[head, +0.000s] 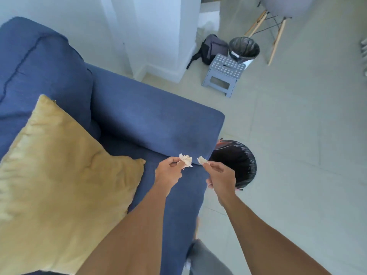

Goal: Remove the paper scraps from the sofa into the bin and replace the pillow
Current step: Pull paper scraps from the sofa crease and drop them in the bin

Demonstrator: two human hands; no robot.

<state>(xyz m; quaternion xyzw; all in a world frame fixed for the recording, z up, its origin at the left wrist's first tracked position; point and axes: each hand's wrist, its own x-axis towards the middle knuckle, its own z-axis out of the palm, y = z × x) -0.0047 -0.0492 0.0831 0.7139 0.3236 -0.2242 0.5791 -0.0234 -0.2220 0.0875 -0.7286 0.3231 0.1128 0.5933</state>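
My left hand [168, 171] pinches a crumpled white paper scrap [186, 160] above the seat of the blue sofa [151, 114]. My right hand [221, 176] pinches a smaller paper scrap [202, 160] just beside the sofa's armrest. A bin with a black liner [241, 157] stands on the floor right behind my right hand, partly hidden by it. A large yellow pillow [59, 171] lies on the sofa seat to the left of my left arm.
A second black-lined bin [244, 49], a grey step stool [223, 73] and a dark backpack [211, 48] stand by the white wall at the back. A grey chair with wooden legs [277, 20] is at the far right. Pale tiled floor [297, 135] lies to the right.
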